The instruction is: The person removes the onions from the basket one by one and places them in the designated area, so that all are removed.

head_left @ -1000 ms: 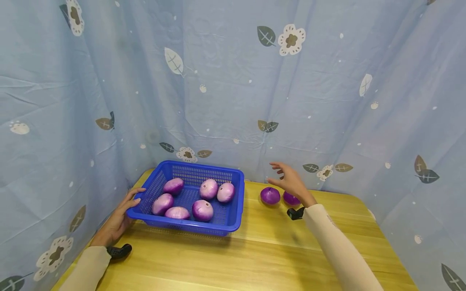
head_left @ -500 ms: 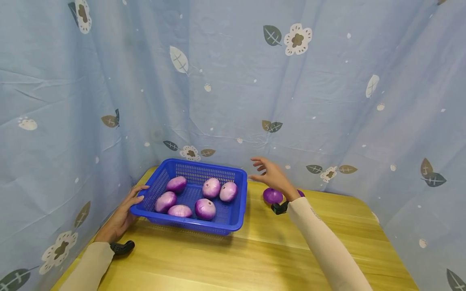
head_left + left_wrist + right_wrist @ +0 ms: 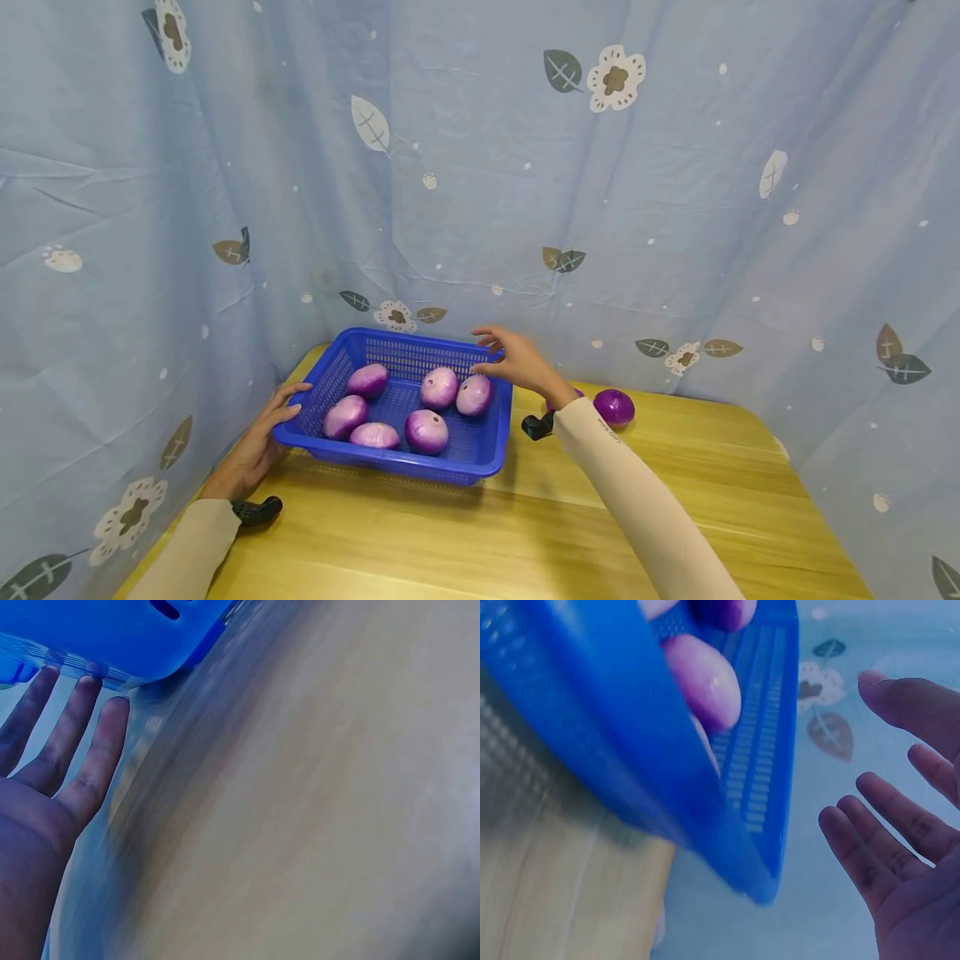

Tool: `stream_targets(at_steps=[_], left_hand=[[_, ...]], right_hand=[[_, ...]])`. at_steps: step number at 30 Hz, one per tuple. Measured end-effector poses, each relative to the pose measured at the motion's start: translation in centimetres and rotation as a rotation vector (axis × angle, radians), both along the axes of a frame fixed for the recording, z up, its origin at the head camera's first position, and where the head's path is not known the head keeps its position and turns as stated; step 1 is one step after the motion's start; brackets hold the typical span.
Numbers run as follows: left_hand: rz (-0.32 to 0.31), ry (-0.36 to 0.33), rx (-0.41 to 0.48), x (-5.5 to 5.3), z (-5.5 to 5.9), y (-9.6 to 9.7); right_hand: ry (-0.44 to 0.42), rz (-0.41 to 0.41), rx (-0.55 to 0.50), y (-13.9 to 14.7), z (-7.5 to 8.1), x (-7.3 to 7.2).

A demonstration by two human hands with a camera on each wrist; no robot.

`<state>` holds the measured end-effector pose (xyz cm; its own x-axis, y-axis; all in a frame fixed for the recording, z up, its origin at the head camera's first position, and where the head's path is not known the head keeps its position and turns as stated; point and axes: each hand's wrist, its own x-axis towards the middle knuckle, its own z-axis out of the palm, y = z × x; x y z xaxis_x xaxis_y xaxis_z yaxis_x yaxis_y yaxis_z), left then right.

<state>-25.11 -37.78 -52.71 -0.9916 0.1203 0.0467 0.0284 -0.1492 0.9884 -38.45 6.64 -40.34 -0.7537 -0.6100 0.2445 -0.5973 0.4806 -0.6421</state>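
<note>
A blue plastic basket (image 3: pixel 390 471) holds several purple onions (image 3: pixel 427 432), peeled and paler than the two outside it. At its left rim is my left hand (image 3: pixel 251 446); in the left wrist view the fingers (image 3: pixel 90 765) are straight, with their tips at the basket's wall. My right hand (image 3: pixel 520 362) hovers over the basket's far right corner, its fingers spread and thumb apart, holding nothing. The right wrist view shows that hand (image 3: pixel 915 877) beside the rim, apart from the onions (image 3: pixel 705 682). Right of the basket, one dark purple onion (image 3: pixel 613 407) lies on the table; another is mostly behind my right wrist.
The wooden table (image 3: pixel 420 550) carries the basket near its far left edge. A blue curtain (image 3: pixel 480 183) with leaf and flower prints hangs close behind and on both sides. Black straps with small devices sit at both wrists.
My right hand has moved left, from above the two loose onions to over the basket's right corner. The left hand stays at the rim. The view has shifted slightly.
</note>
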Motion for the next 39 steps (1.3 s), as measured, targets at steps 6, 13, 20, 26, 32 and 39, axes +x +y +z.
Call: stream_targets(at_steps=[6,13,20,26,32,39], left_hand=[[-0.002,-0.003,-0.007,-0.1,-0.2,-0.1],[-0.008,0.0,0.007,-0.2,-0.4,-0.2],[0.013,-0.007,-0.023,-0.2,-0.3,-0.2],[0.0,0.008,-0.026,-0.1,-0.3,-0.2],[-0.029,0.026,0.004,-0.2,-0.5,-0.5],[-0.029,0.042,-0.02,-0.1,-0.5,-0.5]], right_hand=[[0.023,0.056,0.011,-2.5,-0.7,-0.2],[0.002,0.116,0.062,-4.9,-1.8,-0.4],[-0.008,0.108,0.135,-6.5,-2.9,-0.5],[-0.04,0.075,0.204,-7.1,-3.7,-0.5],[-0.093,0.062,0.189,-7.5,-4.6,-0.6],[-0.007,0.025,0.34,-8.4,-6.0,-0.6]])
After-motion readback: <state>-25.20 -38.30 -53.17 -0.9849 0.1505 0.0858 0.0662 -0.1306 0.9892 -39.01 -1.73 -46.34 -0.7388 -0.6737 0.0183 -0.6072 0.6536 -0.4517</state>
